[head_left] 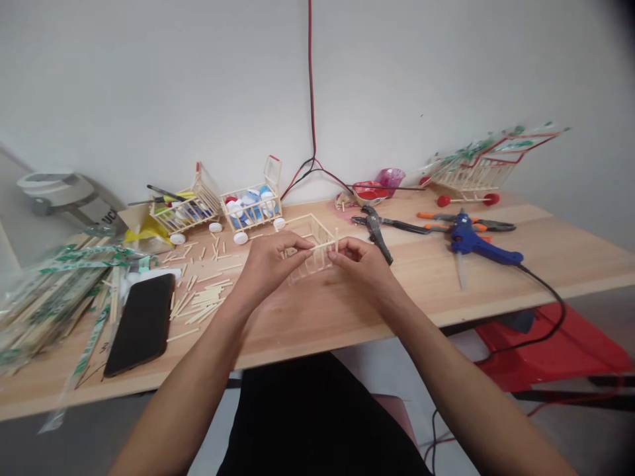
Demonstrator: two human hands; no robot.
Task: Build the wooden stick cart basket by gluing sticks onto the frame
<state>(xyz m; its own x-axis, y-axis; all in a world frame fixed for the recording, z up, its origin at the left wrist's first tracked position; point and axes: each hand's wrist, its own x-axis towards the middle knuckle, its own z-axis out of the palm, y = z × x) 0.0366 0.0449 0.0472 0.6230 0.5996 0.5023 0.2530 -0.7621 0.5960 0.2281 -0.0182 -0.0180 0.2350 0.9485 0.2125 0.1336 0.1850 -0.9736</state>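
Between my two hands stands a small basket frame of thin wooden sticks (321, 233), resting on the wooden table. My left hand (274, 259) pinches a stick along the near top edge of the frame. At the right near corner, my right hand (358, 262) has its thumb and fingertips closed on the same edge. Parts of the frame's left side are hidden behind my left fingers. Short cut sticks (206, 301) lie scattered to the left of my left hand.
A phone (141, 324) and wrapped stick bundles (54, 291) lie left. Behind are two filled mini carts (253, 210) (187, 208). To the right are pliers (374, 231), a blue glue gun (481, 248) with its cord, orange-handled pliers (496, 225) and a red-trimmed cart (476, 175).
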